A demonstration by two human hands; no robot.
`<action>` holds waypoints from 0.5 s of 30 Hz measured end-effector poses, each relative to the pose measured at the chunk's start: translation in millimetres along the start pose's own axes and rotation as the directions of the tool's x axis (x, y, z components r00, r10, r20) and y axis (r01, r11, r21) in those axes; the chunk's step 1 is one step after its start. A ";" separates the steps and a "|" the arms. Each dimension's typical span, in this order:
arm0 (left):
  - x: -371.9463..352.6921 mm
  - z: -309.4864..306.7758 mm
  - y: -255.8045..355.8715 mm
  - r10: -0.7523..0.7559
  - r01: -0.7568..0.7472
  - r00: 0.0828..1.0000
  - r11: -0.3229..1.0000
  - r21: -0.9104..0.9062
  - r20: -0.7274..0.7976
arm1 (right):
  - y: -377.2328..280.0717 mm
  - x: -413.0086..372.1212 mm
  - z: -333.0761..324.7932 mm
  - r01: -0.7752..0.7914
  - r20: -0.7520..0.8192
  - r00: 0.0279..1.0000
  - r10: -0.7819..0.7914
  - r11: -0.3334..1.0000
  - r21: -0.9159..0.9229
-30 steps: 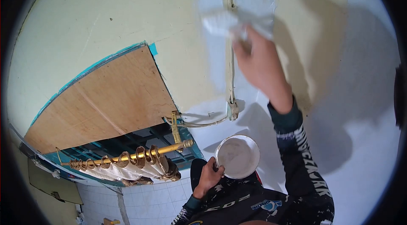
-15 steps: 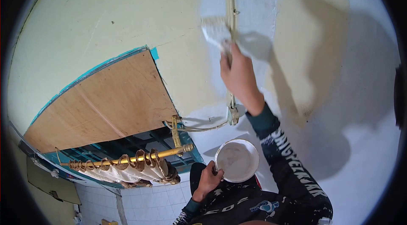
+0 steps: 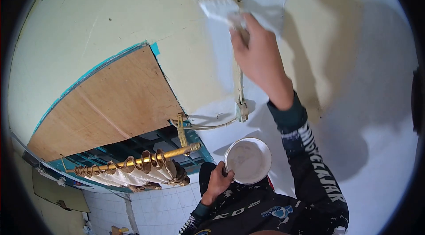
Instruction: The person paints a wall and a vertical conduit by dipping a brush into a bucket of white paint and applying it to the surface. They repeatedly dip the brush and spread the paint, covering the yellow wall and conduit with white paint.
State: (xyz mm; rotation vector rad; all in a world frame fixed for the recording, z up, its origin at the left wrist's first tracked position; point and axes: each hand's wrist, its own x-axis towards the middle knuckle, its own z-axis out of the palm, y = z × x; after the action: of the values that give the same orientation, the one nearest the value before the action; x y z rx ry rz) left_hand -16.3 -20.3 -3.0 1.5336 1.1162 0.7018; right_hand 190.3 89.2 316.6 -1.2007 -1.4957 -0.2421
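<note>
I find the right hand (image 3: pixel 259 60) raised against the wall (image 3: pixel 133 9), its fingers closed around the handle of a paintbrush (image 3: pixel 217 5). The brush bristles, coated white, lie against the surface high in the view, touching or just left of a thin vertical conduit (image 3: pixel 239 84). The wall around the brush shows a pale bluish-white band, and the surface to either side of it is cream. The conduit runs down to a small junction box (image 3: pixel 241 111), from which a cable curves off to the left.

The left hand (image 3: pixel 218 183) is low, close to the person's chest, gripping the rim of a round white paint pot (image 3: pixel 248 160). The pot sits below the junction box with its mouth towards the camera and its inside smeared white; I cannot tell how much paint it holds.

To the left I note a plywood panel (image 3: pixel 106 102) edged in teal. Beneath it is a brass curtain rod (image 3: pixel 146 159) with a gathered curtain (image 3: pixel 133 175), and white wall tiles (image 3: pixel 159 208) lie lower down. The dark sleeves are spattered white.
</note>
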 end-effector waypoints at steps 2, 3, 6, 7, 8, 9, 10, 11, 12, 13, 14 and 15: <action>0.8 0.2 -4.1 0.008 -0.009 1.000 1.000 0.030 0.017 | 8.4 19.5 13.1 0.116 -0.053 0.992 -0.114 0.993 0.023; 1.4 0.4 -7.3 0.002 -0.002 1.000 1.000 0.029 0.016 | 15.0 14.5 21.6 0.112 -0.050 0.993 -0.111 0.993 0.026; 1.9 0.6 -10.4 -0.007 0.007 1.000 1.000 0.006 0.008 | 47.0 -22.6 59.8 0.105 -0.001 0.994 -0.107 0.978 -0.180; 0.4 -0.6 -5.1 -0.018 0.018 1.000 1.000 0.001 0.005 | 54.0 -45.3 67.6 0.093 0.023 0.996 -0.090 0.970 -0.224; 0.9 -2.2 -0.6 -0.027 0.027 1.000 1.000 -0.003 0.001 | 59.4 -66.6 72.0 0.060 0.061 0.997 -0.048 0.976 -0.209; 2.3 -3.6 1.6 -0.028 0.028 1.000 1.000 -0.010 -0.003 | 64.3 -87.6 75.1 0.025 0.100 0.995 -0.006 0.980 -0.196; 2.6 -4.9 3.1 -0.021 0.021 1.000 1.000 0.012 0.000 | 68.8 -107.3 78.5 -0.008 0.136 0.990 0.036 0.979 -0.202; 2.1 -5.2 3.8 -0.018 0.018 1.000 0.999 0.034 0.004 | 73.8 -126.4 81.4 -0.043 0.174 0.981 0.081 0.976 -0.211; 2.9 -5.0 5.2 -0.025 0.025 1.000 0.999 0.027 0.006 | 82.1 -145.4 85.6 -0.044 0.182 0.980 0.084 0.976 -0.214; 4.3 -5.0 7.0 -0.023 0.023 1.000 1.000 0.022 0.013 | 88.2 -161.8 88.8 -0.070 0.228 0.967 0.115 0.978 -0.196; 4.4 -5.1 7.7 -0.021 0.020 1.000 1.000 0.020 0.020 | 94.4 -176.1 89.7 -0.100 0.270 0.952 0.146 0.979 -0.177; 6.6 -4.4 4.6 -0.003 0.003 1.000 1.000 0.003 0.024 | 93.0 -183.3 84.7 -0.106 0.272 0.950 0.153 0.978 -0.177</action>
State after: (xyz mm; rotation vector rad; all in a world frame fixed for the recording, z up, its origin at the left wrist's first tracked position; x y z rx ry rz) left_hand -16.3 -12.5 1.8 1.5388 1.1019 0.6785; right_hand 178.6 94.1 94.6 -1.5083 -1.6601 -0.1043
